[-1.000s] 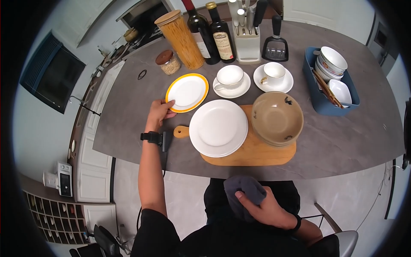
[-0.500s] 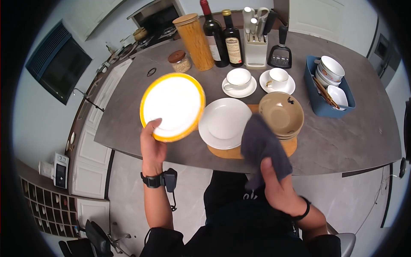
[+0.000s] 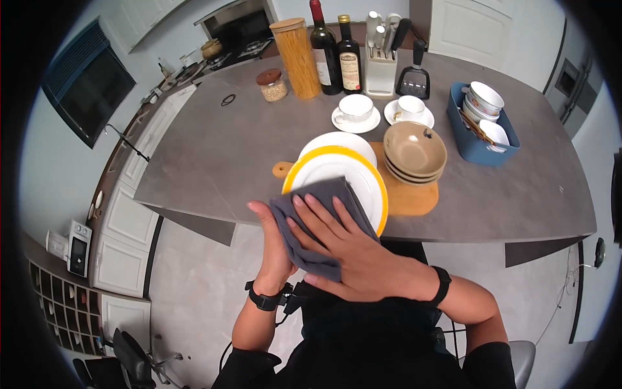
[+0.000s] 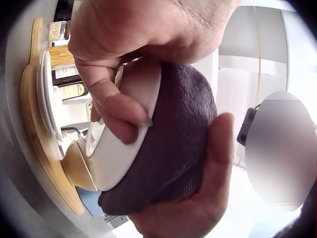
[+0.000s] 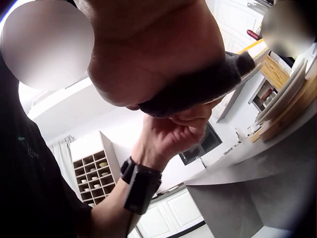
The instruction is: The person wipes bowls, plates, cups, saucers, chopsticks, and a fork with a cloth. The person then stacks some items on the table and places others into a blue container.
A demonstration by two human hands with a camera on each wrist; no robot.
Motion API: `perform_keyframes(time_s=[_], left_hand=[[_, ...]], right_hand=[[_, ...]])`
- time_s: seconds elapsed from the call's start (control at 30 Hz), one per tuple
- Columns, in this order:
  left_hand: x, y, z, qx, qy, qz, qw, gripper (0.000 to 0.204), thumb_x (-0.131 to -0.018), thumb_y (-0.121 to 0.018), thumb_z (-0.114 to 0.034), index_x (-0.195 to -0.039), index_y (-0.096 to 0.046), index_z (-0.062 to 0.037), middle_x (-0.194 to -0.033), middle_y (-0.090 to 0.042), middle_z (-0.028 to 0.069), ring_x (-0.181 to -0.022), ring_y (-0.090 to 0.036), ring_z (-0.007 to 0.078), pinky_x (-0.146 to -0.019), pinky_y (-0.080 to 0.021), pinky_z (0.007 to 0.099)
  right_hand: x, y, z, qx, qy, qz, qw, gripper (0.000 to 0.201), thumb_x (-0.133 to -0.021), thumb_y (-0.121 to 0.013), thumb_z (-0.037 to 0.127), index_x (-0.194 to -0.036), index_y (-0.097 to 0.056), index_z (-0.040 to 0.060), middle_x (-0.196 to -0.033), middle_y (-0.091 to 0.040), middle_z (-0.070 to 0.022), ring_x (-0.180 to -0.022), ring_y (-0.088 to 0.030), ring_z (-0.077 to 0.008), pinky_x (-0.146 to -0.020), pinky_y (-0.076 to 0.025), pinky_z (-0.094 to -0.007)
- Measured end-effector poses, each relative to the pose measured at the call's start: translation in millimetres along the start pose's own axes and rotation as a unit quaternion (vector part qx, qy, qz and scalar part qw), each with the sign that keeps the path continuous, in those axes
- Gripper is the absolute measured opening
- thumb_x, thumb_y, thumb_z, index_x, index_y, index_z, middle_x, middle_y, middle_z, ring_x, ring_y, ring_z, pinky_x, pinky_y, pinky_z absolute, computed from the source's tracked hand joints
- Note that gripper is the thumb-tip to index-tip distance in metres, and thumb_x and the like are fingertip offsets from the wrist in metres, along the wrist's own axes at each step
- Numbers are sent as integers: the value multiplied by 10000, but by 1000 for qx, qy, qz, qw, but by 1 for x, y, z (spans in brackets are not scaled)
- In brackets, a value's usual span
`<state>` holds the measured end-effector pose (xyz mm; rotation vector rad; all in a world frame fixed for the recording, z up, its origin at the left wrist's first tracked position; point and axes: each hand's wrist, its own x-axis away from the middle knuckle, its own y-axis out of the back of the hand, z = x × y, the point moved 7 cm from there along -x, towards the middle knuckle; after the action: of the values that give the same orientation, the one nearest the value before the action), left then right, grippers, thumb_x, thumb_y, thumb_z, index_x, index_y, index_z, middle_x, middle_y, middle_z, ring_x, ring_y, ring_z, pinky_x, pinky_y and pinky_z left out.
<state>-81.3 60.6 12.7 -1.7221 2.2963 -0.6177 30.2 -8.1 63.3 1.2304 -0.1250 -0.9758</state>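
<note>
In the head view, a white plate with a yellow rim [image 3: 368,194] is held up and tilted in front of the person. My left hand [image 3: 275,253] grips its near left side, with the thumb pointing outward. The left wrist view shows the curled fingers [image 4: 130,111] against the plate's pale underside. A folded dark grey cloth [image 3: 317,262] lies over the near part of the plate. My right hand [image 3: 363,266] presses on this cloth with its fingers spread and fairly straight. The cloth hides much of the plate's face.
Behind the held plate, white plates [image 3: 338,139] and stacked brown bowls [image 3: 414,152] sit on a wooden board [image 3: 414,200]. Farther back stand cups on saucers [image 3: 355,110], jars, bottles [image 3: 350,58] and a knife block [image 3: 380,74]. A blue basket [image 3: 483,152] holds bowls and chopsticks.
My left hand has picked the yellow-rimmed plate up off the table and brought it right and toward the body. My right hand has raised the cloth from the lap onto the plate.
</note>
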Motion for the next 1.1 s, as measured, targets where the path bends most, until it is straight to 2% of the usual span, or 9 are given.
perform_keyframes(time_s=[0.17, 0.27, 0.33, 0.53, 0.73, 0.8, 0.9, 0.93, 1.1], left_hand=[[15, -12, 24, -91, -43, 22, 995, 969, -965, -286, -778, -1608, -194, -59, -1615, -348, 94, -1459, -386, 230, -1152, -394, 364], [25, -19, 12, -205, -32, 107, 972, 616, -1076, -490, -452, -1422, -482, 58, -1380, -590, 147, -1233, -580, 193, -1030, -458, 320], [25, -9, 5, -160, -49, 67, 984, 568, -1063, -542, -397, -1391, -505, 64, -1322, -625, 134, -1175, -608, 185, -1010, -473, 317], [17, 33, -19, -15, -151, -64, 986, 492, -1030, -622, -307, -1368, -501, 29, -1273, -638, 163, -1132, -668, 250, -944, -556, 358], [-3, 57, -6, 83, -291, -247, 921, 561, -1046, -586, -346, -1448, -405, 2, -1319, -597, 176, -1102, -675, 231, -937, -556, 346], [-4, 66, 0, 114, -273, -253, 921, 582, -1049, -572, -360, -1469, -376, -7, -1346, -572, 178, -1136, -655, 229, -943, -548, 336], [-13, 91, 4, 16, -217, 11, 976, 602, -1075, -456, -450, -1477, -369, -10, -1336, -576, 173, -1098, -660, 233, -927, -542, 327], [-20, 102, -11, -9, -274, -136, 952, 752, -983, -554, -624, -1331, -529, 43, -996, -670, 93, -683, -654, 125, -580, -512, 237], [-47, 105, -82, -140, -5, 122, 983, 576, -1034, -550, -497, -1240, -636, 34, -818, -659, 22, -651, -589, 69, -577, -441, 204]], right_hand=[[-26, 23, -26, 73, 8, -73, 995, 739, -907, -671, 329, -1558, -394, 120, -1648, -271, -157, -1543, -188, -374, -1237, -104, -597], [-42, 38, -52, 73, -93, -12, 993, 442, -913, -681, 332, -1284, -625, 100, -1323, -592, -141, -1299, -504, -336, -1099, -361, -513], [-41, 55, -67, 86, -123, -123, 981, 410, -962, -632, 417, -1145, -648, 50, -915, -667, -151, -862, -676, -340, -781, -517, -446], [-34, 37, -91, -196, -254, -182, 930, 385, -1022, -591, 306, -1242, -611, -9, -1001, -714, -188, -885, -678, -331, -836, -529, -393], [-37, -46, -64, -467, -321, -393, 724, 300, -1046, -584, 179, -1237, -603, -51, -1139, -665, -61, -1044, -564, -97, -897, -482, -283], [-39, -49, -73, -465, -337, -380, 725, 302, -1043, -596, 184, -1234, -605, -50, -1135, -661, -52, -1037, -564, -86, -891, -480, -272], [-46, -19, -78, -381, -333, -366, 781, 308, -1026, -631, 177, -1243, -613, -41, -1106, -676, -38, -1014, -583, -94, -894, -486, -274], [-49, -2, -77, -328, -318, -356, 815, 307, -1022, -636, 170, -1249, -615, -36, -1092, -683, -37, -1008, -591, -99, -897, -488, -276], [-62, 20, -86, -229, -356, -88, 902, 292, -977, -688, 208, -1143, -645, -29, -854, -682, -55, -771, -554, -126, -715, -487, -330]])
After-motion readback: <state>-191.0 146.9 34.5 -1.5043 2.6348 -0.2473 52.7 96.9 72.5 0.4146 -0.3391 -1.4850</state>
